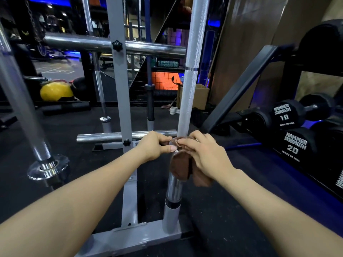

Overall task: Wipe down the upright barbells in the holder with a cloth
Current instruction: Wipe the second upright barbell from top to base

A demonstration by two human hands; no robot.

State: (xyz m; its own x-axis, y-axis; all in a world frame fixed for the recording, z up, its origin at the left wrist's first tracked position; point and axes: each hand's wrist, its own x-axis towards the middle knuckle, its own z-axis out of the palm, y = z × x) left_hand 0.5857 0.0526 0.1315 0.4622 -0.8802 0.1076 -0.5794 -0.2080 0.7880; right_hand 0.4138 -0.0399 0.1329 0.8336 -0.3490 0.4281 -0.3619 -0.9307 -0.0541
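Note:
A silver knurled barbell (193, 58) stands upright in a grey tube of the holder (171, 217). A brown cloth (181, 166) is wrapped round its lower part, with loose ends hanging down. My left hand (155, 144) pinches the cloth at the bar from the left. From the right, my right hand (203, 153) grips the cloth against the bar. A second upright barbell (24, 108) with a chrome collar stands at the left. Another bar (150, 101) with a dark sleeve stands further back.
The grey rack post (120, 93) rises in the middle with chrome horizontal pegs (115, 137). A dumbbell rack (289, 127) with black dumbbells fills the right. A yellow ball (55, 92) and a cardboard box (196, 95) lie behind on the dark rubber floor.

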